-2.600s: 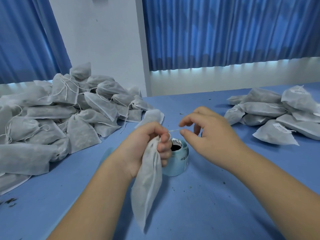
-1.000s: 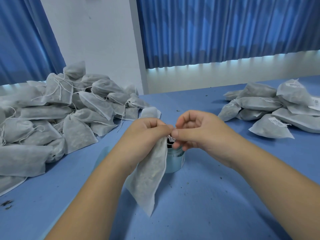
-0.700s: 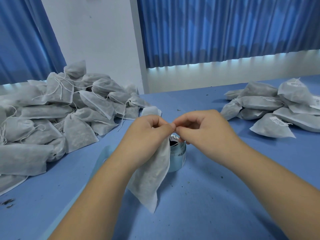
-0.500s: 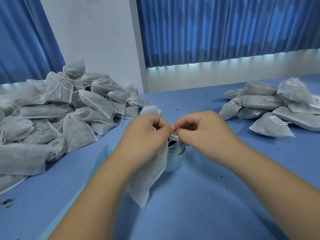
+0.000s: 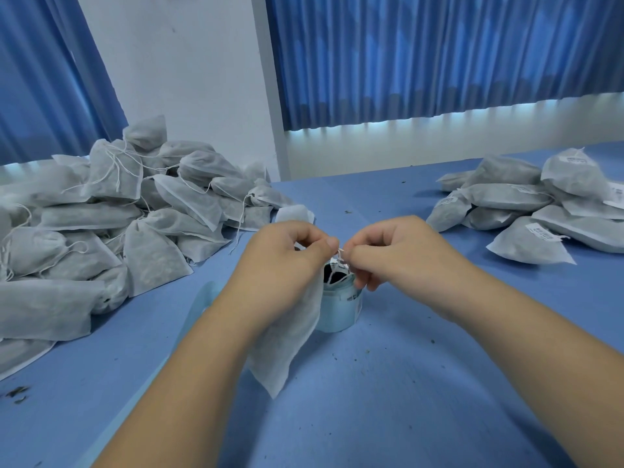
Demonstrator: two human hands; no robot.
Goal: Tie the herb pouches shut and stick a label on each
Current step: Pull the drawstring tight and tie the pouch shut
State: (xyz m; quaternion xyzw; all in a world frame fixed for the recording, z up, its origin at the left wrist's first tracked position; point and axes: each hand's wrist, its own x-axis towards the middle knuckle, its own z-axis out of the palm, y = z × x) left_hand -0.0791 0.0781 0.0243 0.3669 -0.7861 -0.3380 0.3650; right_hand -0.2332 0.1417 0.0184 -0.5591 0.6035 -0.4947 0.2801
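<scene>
The right hand (image 5: 388, 258) is now drawn in against the left hand (image 5: 287, 265) at the neck of the pouch (image 5: 287, 339). The drawstring (image 5: 341, 253), stretched between them earlier, is now a short loop.

blue table (image 5: 405, 383) carries 2 groups of grey pouches: large unlabelled heap (image 5: 101, 231) at left, drawstrings loose; smaller labelled heap (image 5: 526, 204) at far right. pale blue label roll (image 5: 339, 312) stands upright near centre. dark herb crumbs (image 5: 17, 393) scattered, thickest near the left edge.
</scene>
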